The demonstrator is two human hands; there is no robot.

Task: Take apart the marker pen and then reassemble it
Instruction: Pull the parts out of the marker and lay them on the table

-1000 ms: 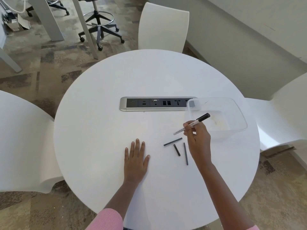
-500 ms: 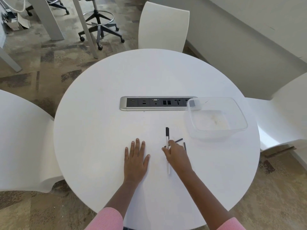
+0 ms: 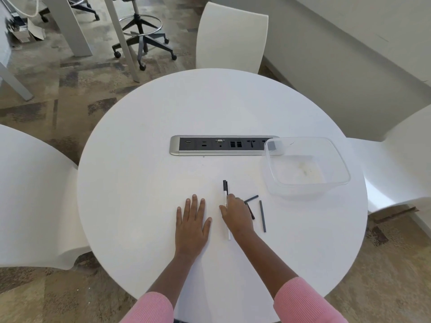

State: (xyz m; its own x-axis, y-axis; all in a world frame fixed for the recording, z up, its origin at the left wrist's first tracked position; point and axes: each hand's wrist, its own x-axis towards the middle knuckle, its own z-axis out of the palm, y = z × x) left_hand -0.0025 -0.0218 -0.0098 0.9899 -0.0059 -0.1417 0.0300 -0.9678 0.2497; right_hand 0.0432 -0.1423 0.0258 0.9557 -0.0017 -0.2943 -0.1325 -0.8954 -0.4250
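Since a second ago we are bringing the marker pen [image 3: 225, 203] down from beside the clear tub [image 3: 307, 167] and laying it on the surface [image 3: 144, 183], cap end pointing away from us; over the last half second little is shifting.

We are sitting at a round white surface with a power strip [image 3: 221, 145] set into its middle and the empty tub to the right. Our left hand [image 3: 191, 220] is lying flat, fingers spread, holding nothing. Our right hand [image 3: 236, 214] is resting palm down over the middle of the pen, fingers loosely curled on the barrel; whether it is gripping or just touching, we cannot tell. Just right of it, three dark loose sticks are lying: a short one [image 3: 251, 198], one partly under the hand [image 3: 251, 213], and a long thin one [image 3: 262, 216].

We are judging the pen light, stiff and smooth, likely to roll. Pinching the white barrel with one hand and the black cap with the other looks best for pulling it apart.
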